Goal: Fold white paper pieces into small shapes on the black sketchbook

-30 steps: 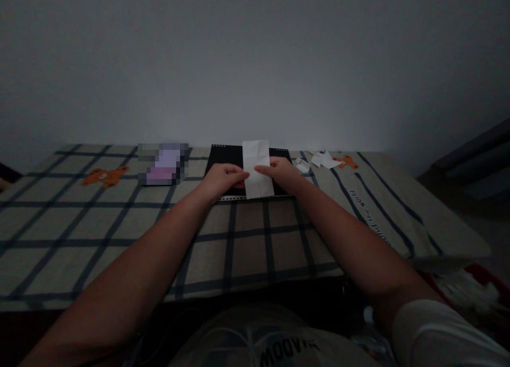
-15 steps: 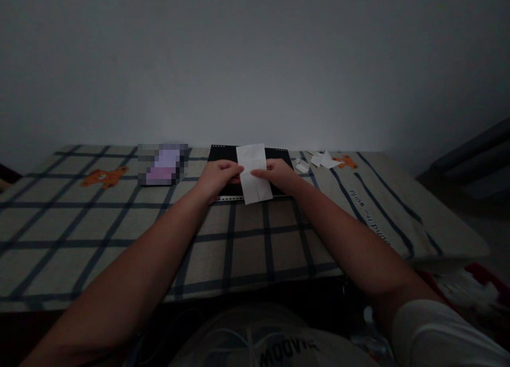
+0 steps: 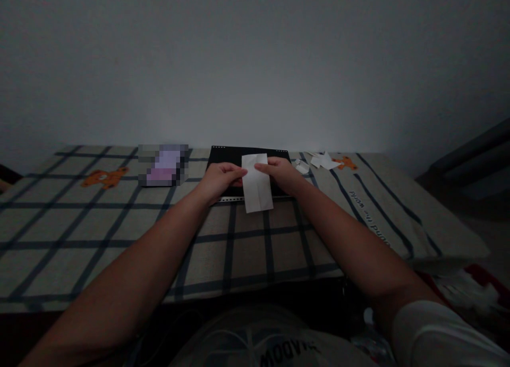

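A folded white paper (image 3: 257, 184) hangs upright between my two hands, above a black mat (image 3: 223, 155) that lies on the checked tablecloth. My left hand (image 3: 220, 179) pinches the paper's upper left edge with curled fingers. My right hand (image 3: 281, 173) pinches its upper right edge the same way. The sheet's lower end reaches past the mat's near edge, where a row of white dots runs.
Several white paper scraps (image 3: 319, 160) lie to the right of the mat near an orange bear print (image 3: 346, 161). A blurred purple object (image 3: 163, 164) sits left of the mat. The checked tablecloth (image 3: 247, 250) ends at a near edge, with a plain wall behind.
The paper has come down between my hands: its top edge sits lower and its bottom hangs further toward me. It also straightened after tilting left. Both hands stayed in place.
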